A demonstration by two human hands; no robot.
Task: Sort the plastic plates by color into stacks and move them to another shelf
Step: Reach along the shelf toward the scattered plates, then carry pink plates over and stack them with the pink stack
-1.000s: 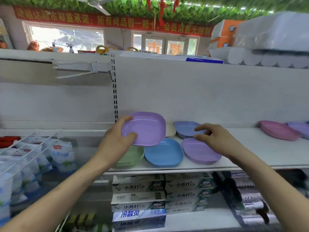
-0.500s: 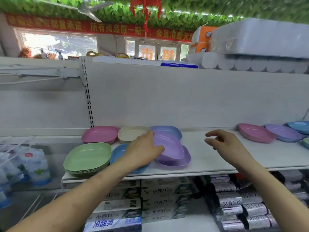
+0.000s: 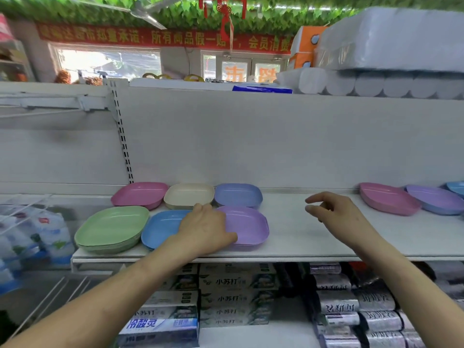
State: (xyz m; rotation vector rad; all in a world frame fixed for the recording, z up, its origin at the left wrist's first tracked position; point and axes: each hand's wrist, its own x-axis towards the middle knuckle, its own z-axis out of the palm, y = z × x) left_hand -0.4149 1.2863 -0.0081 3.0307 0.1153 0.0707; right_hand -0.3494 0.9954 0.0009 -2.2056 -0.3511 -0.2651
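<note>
Both hands at shelf [image 3: 313, 237], head view; left hand [image 3: 206, 229] grips purple plate [image 3: 248, 226] by left rim, thumb laid inside; plate at shelf front, beside blue plate [image 3: 160, 227]; right hand [image 3: 336, 217] hovers mid-shelf, fingers loosely curled, apart, empty.

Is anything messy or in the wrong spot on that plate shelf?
Nothing is spilled or broken. At the right end of the shelf, a pink plate, a purple plate and a blue plate crowd together in mixed colours, apart from the sorted plates at left, like the green stack.
</note>
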